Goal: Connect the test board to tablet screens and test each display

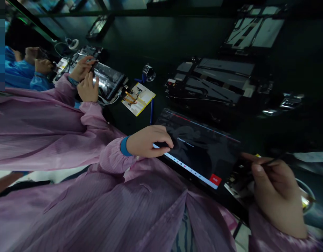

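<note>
A flat display panel (198, 147) lies in front of me with its screen lit. It shows a dark picture, a white icon bar along the near edge and a red box in the near right corner. My left hand (149, 140), with a blue wristband, rests over the panel's left end, fingers bent, thumb and forefinger apart with nothing between them. Beyond the panel's right edge, my right hand (278, 190) is closed in a pinch around something thin and dark that I cannot make out. Beneath its fingertips, a small circuit board (238, 178) with cables is partly hidden.
An opened panel assembly (219, 82) lies behind the display, with another (256, 29) farther back. A yellow-edged card (138, 99), a blue pen (152, 111) and a tape roll (149, 72) lie left of it. A co-worker's hands (88, 85) touch another panel (107, 78).
</note>
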Demonstrator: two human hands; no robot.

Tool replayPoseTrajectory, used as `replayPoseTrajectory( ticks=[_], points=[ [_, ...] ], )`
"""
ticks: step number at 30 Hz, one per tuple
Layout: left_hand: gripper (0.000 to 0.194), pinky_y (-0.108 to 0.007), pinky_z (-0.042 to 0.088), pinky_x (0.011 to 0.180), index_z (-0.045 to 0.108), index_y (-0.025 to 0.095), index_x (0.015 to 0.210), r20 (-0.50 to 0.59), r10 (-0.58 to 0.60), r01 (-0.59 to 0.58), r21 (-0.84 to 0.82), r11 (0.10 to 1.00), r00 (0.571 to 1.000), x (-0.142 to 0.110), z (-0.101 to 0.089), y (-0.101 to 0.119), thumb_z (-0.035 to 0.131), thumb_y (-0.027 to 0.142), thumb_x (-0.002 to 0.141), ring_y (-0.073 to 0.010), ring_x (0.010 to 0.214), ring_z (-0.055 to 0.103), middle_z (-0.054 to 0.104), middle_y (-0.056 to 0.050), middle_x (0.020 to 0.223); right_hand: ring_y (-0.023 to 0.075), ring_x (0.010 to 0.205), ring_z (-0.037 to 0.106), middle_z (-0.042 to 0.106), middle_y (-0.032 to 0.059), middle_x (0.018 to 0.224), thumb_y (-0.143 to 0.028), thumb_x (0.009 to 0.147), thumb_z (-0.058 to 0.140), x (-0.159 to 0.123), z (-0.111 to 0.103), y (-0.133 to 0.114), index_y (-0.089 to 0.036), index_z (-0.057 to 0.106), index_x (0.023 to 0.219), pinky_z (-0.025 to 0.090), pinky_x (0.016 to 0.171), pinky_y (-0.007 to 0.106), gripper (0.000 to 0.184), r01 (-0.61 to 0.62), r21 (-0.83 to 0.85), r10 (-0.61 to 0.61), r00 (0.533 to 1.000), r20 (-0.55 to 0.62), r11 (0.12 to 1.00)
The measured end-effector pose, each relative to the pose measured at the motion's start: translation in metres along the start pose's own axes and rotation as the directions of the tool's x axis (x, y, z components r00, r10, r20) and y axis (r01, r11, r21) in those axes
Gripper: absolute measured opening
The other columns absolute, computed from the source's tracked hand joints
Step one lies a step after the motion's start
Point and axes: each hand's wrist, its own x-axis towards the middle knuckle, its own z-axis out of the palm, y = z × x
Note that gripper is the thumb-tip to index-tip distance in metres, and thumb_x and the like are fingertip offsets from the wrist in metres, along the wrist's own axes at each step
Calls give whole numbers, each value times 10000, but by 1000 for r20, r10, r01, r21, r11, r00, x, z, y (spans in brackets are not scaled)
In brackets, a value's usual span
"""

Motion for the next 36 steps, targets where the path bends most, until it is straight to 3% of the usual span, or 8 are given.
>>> replayPoseTrajectory(
  ticks=[3, 8, 14, 18, 21, 24, 30, 36],
  points=[
    [136, -293, 506, 790, 607, 163, 985, -178, -155, 178, 122, 976, 972, -7, 2, -9, 532, 215, 884, -156, 872, 615, 692, -77, 951, 264, 823, 676, 716, 100, 919, -640, 775, 584, 0, -1, 1, -241, 522, 791, 514, 673, 404, 404, -6, -25, 6, 1000, -1, 1000],
    [313, -352, 496, 866, 580, 125, 1160, -347, -435, 508, 157, 847, 831, 3, 3, -42, 486, 261, 893, -184, 936, 600, 619, -130, 1149, 268, 848, 680, 712, 113, 948, -572, 787, 622, 0, -1, -2, -253, 525, 783, 517, 688, 412, 333, -50, 14, 50, 998, 25, 999],
    [324, -301, 489, 782, 641, 83, 1114, -297, -692, 691, -128, 712, 658, 24, 2, -67, 514, 220, 850, -151, 754, 585, 662, -66, 887, 268, 825, 682, 712, 112, 916, -608, 774, 618, 3, 0, -3, -243, 521, 758, 522, 670, 399, 378, -26, 30, 25, 999, 36, 999],
    [218, -281, 476, 789, 711, 109, 917, -285, -785, 651, -442, 617, 551, 28, 5, -65, 559, 221, 807, -157, 751, 601, 669, -33, 781, 254, 833, 684, 714, 105, 906, -619, 799, 587, 4, 1, -2, -236, 506, 771, 521, 684, 383, 392, -1, 49, -1, 999, 38, 999],
    [178, -279, 491, 721, 709, 125, 823, -256, -853, 493, -726, 480, 454, 30, 6, -62, 558, 213, 786, -156, 691, 609, 662, -25, 714, 234, 809, 686, 712, 84, 869, -638, 802, 575, 5, 2, -2, -235, 492, 789, 530, 683, 365, 412, 29, 102, -33, 999, 35, 994],
    [145, -295, 515, 699, 682, 139, 734, -227, -895, 340, -866, 366, 385, 32, 6, -58, 542, 162, 763, -171, 686, 631, 652, -27, 655, 217, 801, 688, 709, 71, 845, -617, 816, 581, 6, 1, -3, -237, 479, 808, 534, 686, 349, 393, 33, 159, -39, 999, 33, 987],
    [207, -315, 533, 802, 651, 184, 697, -184, -916, 301, -905, 300, 357, 31, 3, -55, 489, 100, 795, -157, 742, 640, 661, 4, 653, 207, 859, 676, 706, 74, 907, -557, 861, 557, 6, -2, -4, -234, 468, 816, 523, 743, 354, 337, 67, 202, -84, 994, 77, 977],
    [108, -345, 551, 744, 611, 215, 744, -191, -884, 406, -833, 376, 427, 23, 6, -63, 534, 241, 815, -183, 732, 644, 669, 23, 640, 167, 688, 601, 619, 21, 744, -522, 843, 576, 8, -7, -4, -231, 488, 737, 492, 654, 312, 322, 73, 100, -74, 997, 4, 992]
  ],
)
